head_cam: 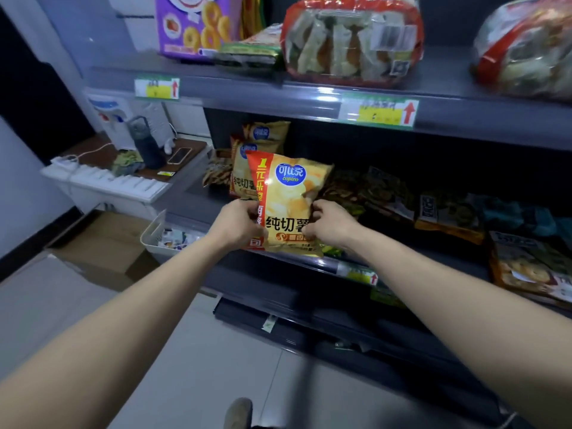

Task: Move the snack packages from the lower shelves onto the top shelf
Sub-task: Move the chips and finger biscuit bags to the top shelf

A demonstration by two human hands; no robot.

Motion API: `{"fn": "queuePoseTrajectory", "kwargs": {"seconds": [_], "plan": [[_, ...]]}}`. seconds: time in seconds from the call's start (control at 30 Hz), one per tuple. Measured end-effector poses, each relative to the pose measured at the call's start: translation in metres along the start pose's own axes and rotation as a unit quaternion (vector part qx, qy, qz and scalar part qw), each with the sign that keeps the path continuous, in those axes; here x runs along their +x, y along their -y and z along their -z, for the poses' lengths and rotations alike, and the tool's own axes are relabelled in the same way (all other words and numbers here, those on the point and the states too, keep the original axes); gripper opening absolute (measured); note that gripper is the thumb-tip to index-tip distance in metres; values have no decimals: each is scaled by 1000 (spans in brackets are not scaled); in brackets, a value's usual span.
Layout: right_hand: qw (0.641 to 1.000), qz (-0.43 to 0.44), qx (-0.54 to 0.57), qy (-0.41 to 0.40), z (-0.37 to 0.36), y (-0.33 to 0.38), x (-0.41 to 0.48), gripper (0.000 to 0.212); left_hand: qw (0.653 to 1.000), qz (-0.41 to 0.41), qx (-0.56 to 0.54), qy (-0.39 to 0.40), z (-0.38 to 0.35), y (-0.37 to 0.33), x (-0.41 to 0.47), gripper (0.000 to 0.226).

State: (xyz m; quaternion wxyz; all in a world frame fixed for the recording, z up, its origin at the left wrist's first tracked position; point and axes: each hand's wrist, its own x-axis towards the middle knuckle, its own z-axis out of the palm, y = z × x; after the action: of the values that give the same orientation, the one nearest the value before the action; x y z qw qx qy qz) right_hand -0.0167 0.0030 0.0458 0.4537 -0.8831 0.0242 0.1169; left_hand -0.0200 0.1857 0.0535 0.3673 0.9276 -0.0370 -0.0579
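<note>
Head view shows both hands on one yellow chip bag (289, 193), which is upright at the front edge of the middle shelf (185, 196); whether it rests there, I cannot tell. The left hand (238, 224) grips the lower left edge with curled fingers, and the right hand (332, 224) pinches the lower right edge. Just behind stand more chip bags (244, 171) of the same kind, with dark packets (380, 190) to their right. On the top shelf (247, 97) sit a purple box (192, 26), a green packet (250, 52) and a bread bag (353, 41).

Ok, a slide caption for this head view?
Left hand and right hand grip a yellow chip bag at the lower shelf.
</note>
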Motion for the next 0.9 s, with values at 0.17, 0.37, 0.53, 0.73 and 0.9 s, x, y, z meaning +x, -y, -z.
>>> {"fn": "queuePoseTrajectory", "kwargs": {"seconds": [0.17, 0.37, 0.53, 0.73, 0.9], "plan": [[1000, 20, -2, -2, -43, 40, 52, 64, 999, 0, 18, -36, 43, 50, 46, 33], [1000, -20, -1, -9, -92, 71, 117, 63, 1000, -16, 13, -12, 76, 112, 117, 39], [998, -60, 8, -15, -120, 74, 153, 54, 999, -13, -26, 34, 76, 153, 160, 36], [994, -97, 40, -16, -138, 69, 165, 66, 997, -24, -29, 71, 67, 178, 183, 35], [992, -120, 29, -1, -143, 70, 166, 73, 996, -27, -19, 80, 66, 182, 184, 35]]}}
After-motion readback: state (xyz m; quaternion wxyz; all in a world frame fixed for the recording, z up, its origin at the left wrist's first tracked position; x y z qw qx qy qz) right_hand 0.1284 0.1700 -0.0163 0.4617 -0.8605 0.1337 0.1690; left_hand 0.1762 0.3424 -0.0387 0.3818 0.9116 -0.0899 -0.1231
